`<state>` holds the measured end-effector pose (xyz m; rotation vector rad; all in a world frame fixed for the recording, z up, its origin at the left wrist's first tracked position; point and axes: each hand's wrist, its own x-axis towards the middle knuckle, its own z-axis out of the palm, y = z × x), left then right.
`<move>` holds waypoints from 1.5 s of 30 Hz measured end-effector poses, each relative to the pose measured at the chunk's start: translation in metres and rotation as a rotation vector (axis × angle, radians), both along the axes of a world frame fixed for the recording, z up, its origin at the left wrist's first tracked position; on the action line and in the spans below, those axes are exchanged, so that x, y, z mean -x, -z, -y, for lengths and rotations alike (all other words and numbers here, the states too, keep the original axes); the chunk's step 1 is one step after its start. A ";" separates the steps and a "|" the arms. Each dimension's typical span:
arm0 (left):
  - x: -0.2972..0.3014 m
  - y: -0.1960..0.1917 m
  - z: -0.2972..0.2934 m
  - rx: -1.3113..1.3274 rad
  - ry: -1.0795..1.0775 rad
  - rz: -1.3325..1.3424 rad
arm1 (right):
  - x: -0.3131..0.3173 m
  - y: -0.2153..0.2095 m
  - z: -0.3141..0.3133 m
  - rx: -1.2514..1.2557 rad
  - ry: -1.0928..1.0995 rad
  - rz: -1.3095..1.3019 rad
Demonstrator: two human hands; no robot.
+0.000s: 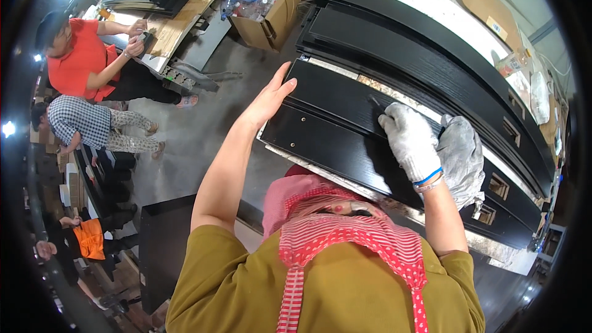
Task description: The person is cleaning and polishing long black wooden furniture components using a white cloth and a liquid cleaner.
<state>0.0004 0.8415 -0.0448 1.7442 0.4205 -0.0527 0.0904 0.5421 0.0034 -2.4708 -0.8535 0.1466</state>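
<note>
Two long black boards lie side by side before me, the far board (pixel 345 89) and the near board (pixel 327 142), which has small round holes at its left end. My left hand (pixel 271 100) is bare, with its fingers stretched out against the boards' left end. My right hand (pixel 410 139), in a white knit glove with a blue cuff, is closed low over the boards. A thin dark pen-like tip (pixel 375 101) sticks out from its fingers; the rest is hidden. Right beside the glove lies a crumpled grey cloth (pixel 461 157).
Beyond lies a stack of black boards (pixel 401 43), some with rectangular cutouts. A cardboard box (pixel 271 21) of plastic bottles stands on the floor. At left, a person in red (pixel 80 55) works at a wooden bench (pixel 179 21); other people are behind. A black panel (pixel 163 240) stands lower left.
</note>
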 end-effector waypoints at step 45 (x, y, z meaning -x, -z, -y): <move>-0.028 0.041 -0.054 0.353 0.394 -0.032 | 0.012 -0.002 -0.221 0.209 0.404 -0.102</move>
